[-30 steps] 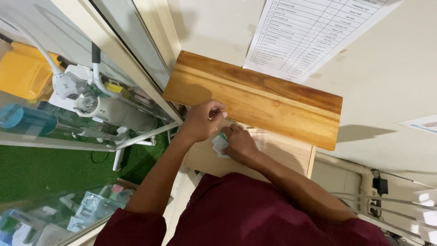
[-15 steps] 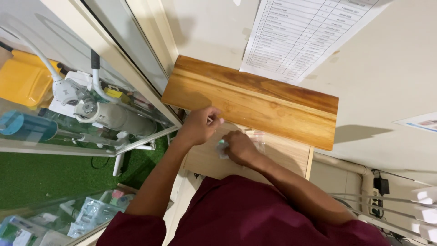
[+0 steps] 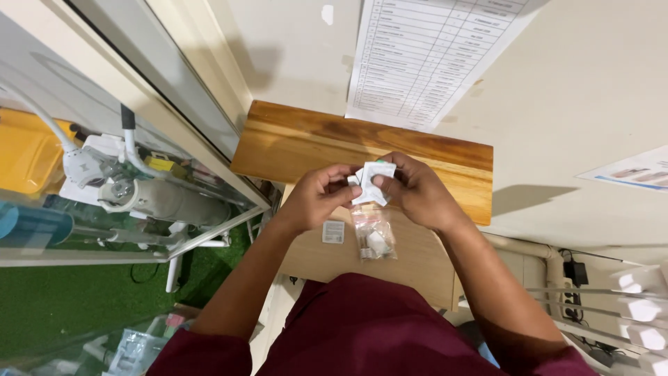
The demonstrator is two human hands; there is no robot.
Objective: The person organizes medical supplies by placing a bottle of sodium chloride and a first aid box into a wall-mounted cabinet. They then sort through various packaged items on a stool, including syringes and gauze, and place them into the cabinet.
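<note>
white packet [image 3: 371, 182]: held upright above tabletop [image 3: 417, 257], long axis roughly vertical, pinched between both hands. left hand [image 3: 316, 196] grips left edge, right hand [image 3: 410, 189] right edge; equally near. clear bag [image 3: 374, 235], small label [image 3: 333, 232]: flat on tabletop just below.

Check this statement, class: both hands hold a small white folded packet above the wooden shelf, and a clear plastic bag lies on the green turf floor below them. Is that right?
Not quite. The head view shows the clear plastic bag lying on the light wooden board beneath the hands, not on the turf. The left hand and right hand do hold the small white folded packet.
</note>
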